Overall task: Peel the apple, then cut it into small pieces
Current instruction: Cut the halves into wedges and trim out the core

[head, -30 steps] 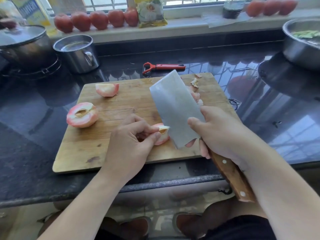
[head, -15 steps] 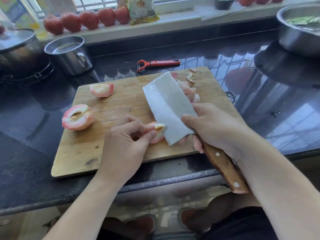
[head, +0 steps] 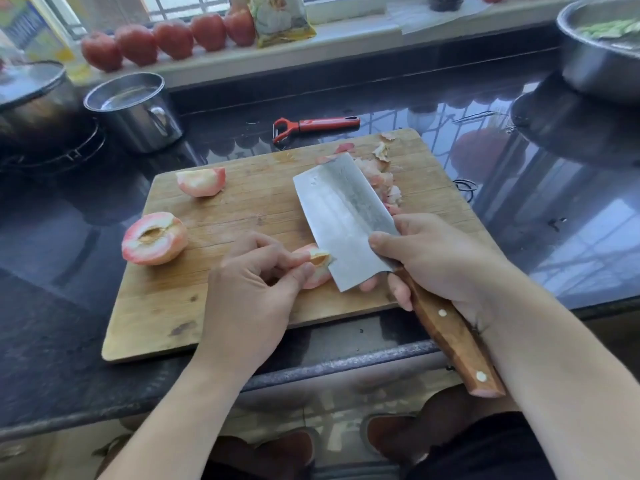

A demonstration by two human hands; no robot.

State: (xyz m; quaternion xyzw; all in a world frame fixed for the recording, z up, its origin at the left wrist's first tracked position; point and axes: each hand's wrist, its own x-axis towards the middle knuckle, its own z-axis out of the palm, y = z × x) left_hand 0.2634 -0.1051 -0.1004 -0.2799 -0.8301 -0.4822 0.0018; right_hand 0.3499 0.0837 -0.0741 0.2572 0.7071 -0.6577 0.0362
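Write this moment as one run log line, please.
left hand: pinches apple quarter | right hand: grips cleaver against quarter | apple half: uncut

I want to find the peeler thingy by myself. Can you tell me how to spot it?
Find the big wooden cutting board on the dark counter. Just past its far edge, toward the window, lies the peeler flat on the counter. It is the only bright red tool there, long and thin, unlike the round steel cup to its left.
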